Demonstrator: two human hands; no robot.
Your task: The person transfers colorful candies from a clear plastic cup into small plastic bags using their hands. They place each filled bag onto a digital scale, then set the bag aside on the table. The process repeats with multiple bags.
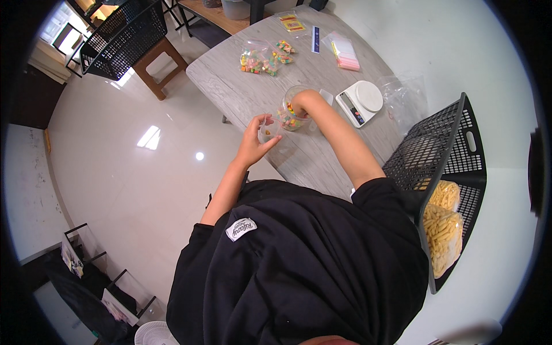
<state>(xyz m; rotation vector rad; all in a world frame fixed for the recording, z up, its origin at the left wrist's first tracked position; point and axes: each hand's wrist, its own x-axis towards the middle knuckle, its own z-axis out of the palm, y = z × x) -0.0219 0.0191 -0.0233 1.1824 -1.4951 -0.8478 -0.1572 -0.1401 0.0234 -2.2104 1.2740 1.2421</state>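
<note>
My left hand (257, 142) grips a small clear plastic cup (269, 126) between thumb and fingers at the table's near left edge. A small brownish piece shows inside the cup. Just right of it stands a clear round jar (291, 92) partly filled with small colourful pieces (292, 122). My right hand (306, 100) reaches down into this jar, and its fingers are mostly hidden by the hand and the jar wall. Farther back lie clear bags (250, 60) of similar colourful pieces. A white kitchen scale (366, 98) stands right of the jar.
Small flat plastic bags (345, 54), a blue ruler-like strip (315, 39) and a yellow packet (292, 23) lie at the back of the table (230, 75). Crumpled clear plastic (405, 98) lies right of the scale. A black basket (468, 164) holds bagged yellow snacks (443, 236) at right.
</note>
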